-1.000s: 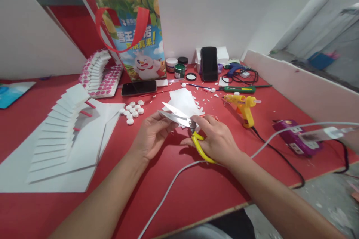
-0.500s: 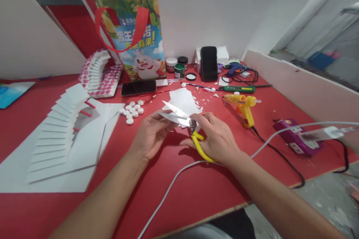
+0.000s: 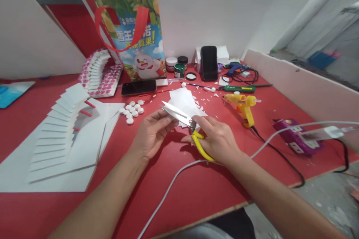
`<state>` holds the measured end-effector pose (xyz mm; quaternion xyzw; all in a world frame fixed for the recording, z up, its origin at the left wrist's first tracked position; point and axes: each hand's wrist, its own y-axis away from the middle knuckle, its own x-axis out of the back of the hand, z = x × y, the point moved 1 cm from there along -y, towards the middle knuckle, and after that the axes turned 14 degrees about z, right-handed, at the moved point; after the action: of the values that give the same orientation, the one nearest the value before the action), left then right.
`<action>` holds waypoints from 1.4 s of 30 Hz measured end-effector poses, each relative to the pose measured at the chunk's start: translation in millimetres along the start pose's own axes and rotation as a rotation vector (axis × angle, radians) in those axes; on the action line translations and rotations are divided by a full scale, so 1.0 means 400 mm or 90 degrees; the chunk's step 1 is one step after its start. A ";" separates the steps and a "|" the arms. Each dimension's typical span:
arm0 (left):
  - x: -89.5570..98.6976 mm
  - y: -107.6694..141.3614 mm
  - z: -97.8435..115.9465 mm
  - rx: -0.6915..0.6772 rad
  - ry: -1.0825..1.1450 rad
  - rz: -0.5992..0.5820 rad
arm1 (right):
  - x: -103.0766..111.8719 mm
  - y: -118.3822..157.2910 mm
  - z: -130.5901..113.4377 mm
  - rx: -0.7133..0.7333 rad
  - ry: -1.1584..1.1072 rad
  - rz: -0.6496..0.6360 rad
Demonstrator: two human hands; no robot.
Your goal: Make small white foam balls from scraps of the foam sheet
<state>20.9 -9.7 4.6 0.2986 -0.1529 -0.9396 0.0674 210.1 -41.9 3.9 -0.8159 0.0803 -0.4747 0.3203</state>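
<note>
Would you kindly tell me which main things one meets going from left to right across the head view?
Stepped white structure, left hand, scissors, right hand, yellow glue gun, purple box.

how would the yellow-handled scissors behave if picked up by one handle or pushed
The scissors look stiff, given their shiny, metal-looking blades. Lifted by one handle, they may swing open or shut, since the blades cross at a pivot. Pushed, they would probably slide rather than roll, being flat and long.
</note>
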 end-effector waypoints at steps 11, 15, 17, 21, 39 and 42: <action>0.014 -0.006 0.005 0.114 0.044 -0.043 | 0.027 -0.033 0.033 -0.171 -0.040 0.132; 0.016 -0.003 0.002 0.110 0.023 -0.040 | 0.021 -0.029 0.032 -0.147 -0.033 0.137; 0.017 -0.002 0.002 0.111 0.018 -0.037 | 0.019 -0.027 0.033 -0.148 -0.031 0.139; 0.017 -0.005 0.002 0.083 0.020 -0.022 | 0.022 -0.027 0.033 -0.158 -0.036 0.121; 0.010 -0.011 -0.003 0.015 0.024 0.032 | 0.014 -0.013 0.006 -0.054 -0.032 -0.040; 0.006 -0.011 -0.006 -0.003 0.018 0.011 | 0.013 -0.012 -0.003 -0.049 -0.028 -0.062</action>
<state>20.2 -6.8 0.0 0.3101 -0.1523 -0.9352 0.0780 211.0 -40.9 11.2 -0.8409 0.0515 -0.4681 0.2667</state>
